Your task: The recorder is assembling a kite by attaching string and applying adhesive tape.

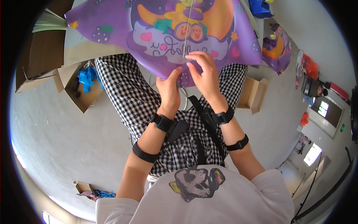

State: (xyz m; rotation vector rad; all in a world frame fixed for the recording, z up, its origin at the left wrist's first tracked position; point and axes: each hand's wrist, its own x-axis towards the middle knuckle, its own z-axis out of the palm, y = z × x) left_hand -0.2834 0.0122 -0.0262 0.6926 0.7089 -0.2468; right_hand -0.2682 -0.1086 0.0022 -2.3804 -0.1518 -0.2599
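Observation:
A purple kite [164,61], printed with an orange moon, stars and hearts, spreads over my knees and the board beyond. A thin pale rod [189,28] runs down its middle toward me. My left hand [169,89] is closed on the kite's near edge, thumb on top and fingers hidden behind the sheet. Just right of it, my right hand [205,74] has its thumb and index finger drawn together at the near end of the rod. Whether the fingertips press on the rod or on the sheet beside it is hard to make out.
A cardboard box [80,87] with blue strips stands on the floor at left. Another open box [253,95] is right of my knee. A second printed purple sheet [276,48] and a blue object [260,8] lie far right. Brown cartons [44,56] stand far left.

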